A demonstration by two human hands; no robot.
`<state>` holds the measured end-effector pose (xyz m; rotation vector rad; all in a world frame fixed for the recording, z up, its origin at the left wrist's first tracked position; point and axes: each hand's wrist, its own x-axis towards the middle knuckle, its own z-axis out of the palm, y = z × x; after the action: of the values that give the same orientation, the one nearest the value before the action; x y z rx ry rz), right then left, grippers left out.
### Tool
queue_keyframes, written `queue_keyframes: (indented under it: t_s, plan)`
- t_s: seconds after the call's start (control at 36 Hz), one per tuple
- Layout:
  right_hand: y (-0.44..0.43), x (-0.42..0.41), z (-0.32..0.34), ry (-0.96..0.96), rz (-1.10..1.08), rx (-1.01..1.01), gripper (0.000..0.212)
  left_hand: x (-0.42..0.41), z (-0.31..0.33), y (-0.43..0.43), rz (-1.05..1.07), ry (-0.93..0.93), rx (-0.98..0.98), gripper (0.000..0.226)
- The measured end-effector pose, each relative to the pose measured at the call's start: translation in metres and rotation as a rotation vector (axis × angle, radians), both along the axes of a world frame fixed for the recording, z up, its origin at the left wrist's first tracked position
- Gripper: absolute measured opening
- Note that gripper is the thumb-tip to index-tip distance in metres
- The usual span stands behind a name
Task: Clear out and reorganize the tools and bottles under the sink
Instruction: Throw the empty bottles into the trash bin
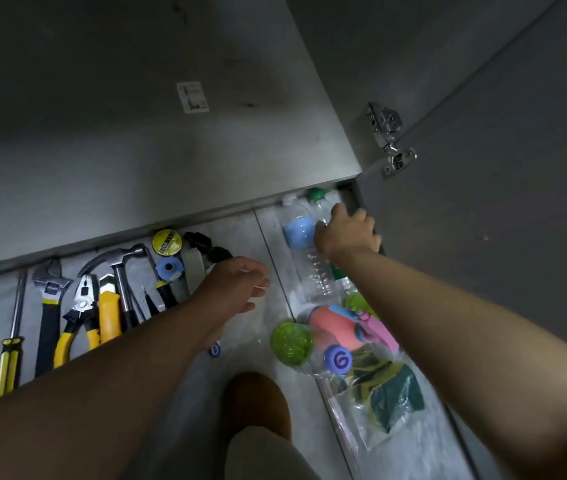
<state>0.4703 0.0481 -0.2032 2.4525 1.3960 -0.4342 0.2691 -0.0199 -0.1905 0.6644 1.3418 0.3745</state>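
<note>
Many tools (pixel 81 299) left, bottles (pixel 316 271), sponges (pixel 393 393) right

Grey panel (pixel 136 133) fills upper left. White label (pixel 192 97) stuck on it, tilted; print too small to read. Grey door (pixel 500 185) at right, with a metal hinge (pixel 387 143) at its left edge, just beside the panel's corner. Pale tiled floor (pixel 237 233) below, grout line running from the panel's lower edge toward bottom right. Clear bag (pixel 365 431) on floor, lower right, holding green and yellow sponges (pixel 396 393). Brown slipper (pixel 258 400) at bottom centre, beige fabric (pixel 261 455) over its near end.
</note>
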Motion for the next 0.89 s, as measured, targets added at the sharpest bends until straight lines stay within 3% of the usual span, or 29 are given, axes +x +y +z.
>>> queue_keyframes:
  t_s: [0.08,0.17,0.31,0.36,0.47,0.56,0.64,0.72,0.81,0.89]
  plan:
    - [0.004,0.011,0.001,0.040,-0.039,-0.014,0.066,-0.001,-0.002,0.002,0.022,0.009,0.010,0.016]
    - [0.004,0.016,-0.006,0.214,-0.155,-0.143,0.081,-0.002,-0.007,0.003,0.049,0.030,0.010,0.015]
    - [-0.001,0.011,-0.020,0.456,-0.181,-0.163,0.066,-0.005,-0.009,0.001,0.064,0.027,0.007,0.018]
    - [-0.004,0.007,-0.022,0.460,-0.119,-0.223,0.063,-0.005,-0.007,0.001,0.066,0.018,-0.001,0.019]
    - [-0.002,0.005,-0.014,0.373,-0.050,-0.148,0.061,-0.003,-0.003,0.000,0.072,0.002,0.004,0.021]
    - [0.003,0.003,0.010,0.468,-0.115,-0.120,0.053,-0.001,0.005,0.002,0.100,-0.035,0.007,0.024]
    - [0.003,-0.002,0.040,0.591,-0.218,-0.140,0.041,0.001,0.017,0.006,0.132,-0.102,-0.024,0.025]
    - [-0.004,-0.014,0.065,0.857,-0.352,-0.259,0.046,0.002,0.026,0.008,0.144,-0.242,-0.143,0.040]
    - [-0.013,-0.032,0.079,1.005,-0.281,-0.374,0.046,-0.003,0.024,0.011,0.142,-0.462,-0.298,0.071]
    - [-0.017,-0.047,0.084,1.007,-0.143,-0.480,0.038,-0.017,0.022,0.009,0.149,-0.581,-0.375,0.069]
